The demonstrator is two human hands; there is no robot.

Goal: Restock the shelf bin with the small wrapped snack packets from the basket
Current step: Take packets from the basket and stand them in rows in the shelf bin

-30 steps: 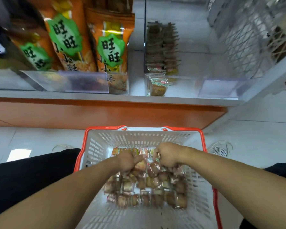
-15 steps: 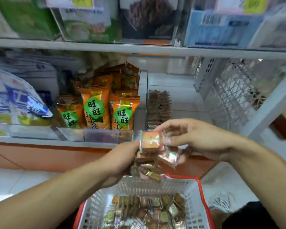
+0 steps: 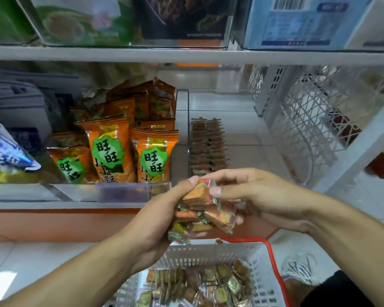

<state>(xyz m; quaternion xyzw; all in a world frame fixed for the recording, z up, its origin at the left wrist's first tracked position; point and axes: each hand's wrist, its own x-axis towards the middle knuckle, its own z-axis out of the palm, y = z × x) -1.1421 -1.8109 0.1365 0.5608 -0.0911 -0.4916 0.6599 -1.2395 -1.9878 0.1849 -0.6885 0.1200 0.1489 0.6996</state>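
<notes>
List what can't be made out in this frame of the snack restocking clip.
Head view only:
- Count of snack packets held: they overlap, and the left hand and right hand cover some.
- Print on the packets: blurred and too small.
- Front of the packet row in the shelf bin: hidden behind the hands.
- Basket: cut off by the bottom edge; the left forearm covers its left side.

The lower shelf [image 3: 75,204] carries orange snack bags [image 3: 111,151] behind a clear front guard, a clear shelf bin [image 3: 205,138] with a row of small wrapped packets, and a white lattice basket [image 3: 302,120]. The floor [image 3: 20,258] carries the red-rimmed basket [image 3: 262,273].
</notes>
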